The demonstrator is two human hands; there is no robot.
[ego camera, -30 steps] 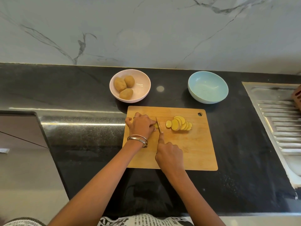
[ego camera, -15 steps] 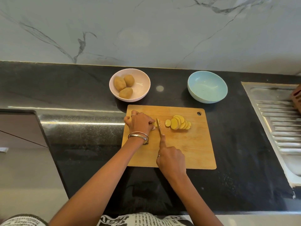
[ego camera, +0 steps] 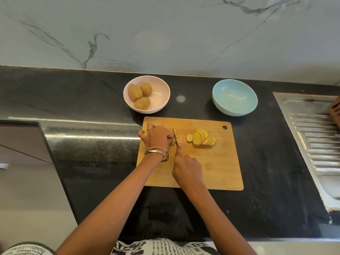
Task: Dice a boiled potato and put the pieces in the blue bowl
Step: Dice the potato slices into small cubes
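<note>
change: small steel knife [ego camera: 177,138] now lower, through the last yellow boiled potato stub [ego camera: 174,138] | left hand [ego camera: 157,138] pinches stub on wooden cutting board [ego camera: 217,162] | right hand [ego camera: 187,168] grips knife handle | fanned slices [ego camera: 201,137] right of blade | empty blue bowl [ego camera: 234,97] behind board | slicing nearly done, dicing pending

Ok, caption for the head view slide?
Left hand steadies potato end, right hand slices with knife; blue bowl empty.

The person is wearing thin silver metal bangles [ego camera: 157,153] on the left wrist and a slim silver ring [ego camera: 149,128] on a left-hand finger. A white garment with black newspaper-style print [ego camera: 158,247] is showing at the bottom edge — both forearms are going bare, sleeveless.
</note>
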